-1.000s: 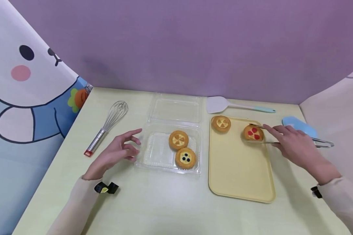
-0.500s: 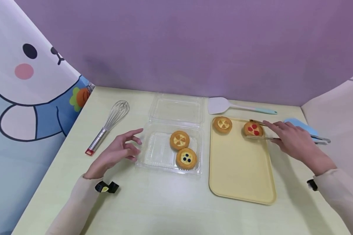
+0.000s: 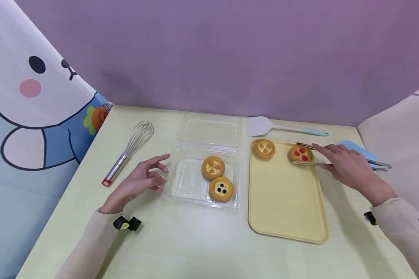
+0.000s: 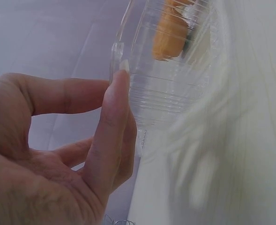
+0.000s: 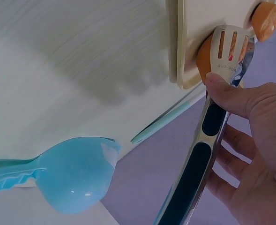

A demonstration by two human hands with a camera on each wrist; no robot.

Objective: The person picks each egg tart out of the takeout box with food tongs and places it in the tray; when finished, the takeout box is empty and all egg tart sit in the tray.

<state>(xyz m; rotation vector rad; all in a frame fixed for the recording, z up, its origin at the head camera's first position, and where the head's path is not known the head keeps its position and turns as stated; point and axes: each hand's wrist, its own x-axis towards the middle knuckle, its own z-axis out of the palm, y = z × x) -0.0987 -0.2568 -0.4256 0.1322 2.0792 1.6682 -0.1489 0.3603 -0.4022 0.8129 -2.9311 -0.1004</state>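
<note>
My right hand (image 3: 350,170) grips metal tongs (image 5: 198,145) with dark grips. Their ends lie on either side of a red-topped tart (image 3: 301,154) at the far right of the yellow tray (image 3: 286,205). In the right wrist view a slotted tong head covers much of that tart. My left hand (image 3: 139,180) is beside the open clear plastic container (image 3: 185,178), its fingers loosely bent and spread, fingertips right at the left rim. Inside the container's right half sit a tart with wedge-shaped topping (image 3: 213,167) and a blueberry-topped tart (image 3: 221,189).
Another wedge-topped tart (image 3: 263,148) sits in the tray's far left corner. Behind the tray lies a white spatula (image 3: 260,126) with a mint handle. A whisk (image 3: 129,149) lies at far left, a blue scoop (image 5: 77,173) at far right. A purple wall (image 3: 230,58) backs the table.
The right hand and tongs have shifted slightly left, the tong ends drawing closer around the red-topped tart. The left hand stays at the container's rim.
</note>
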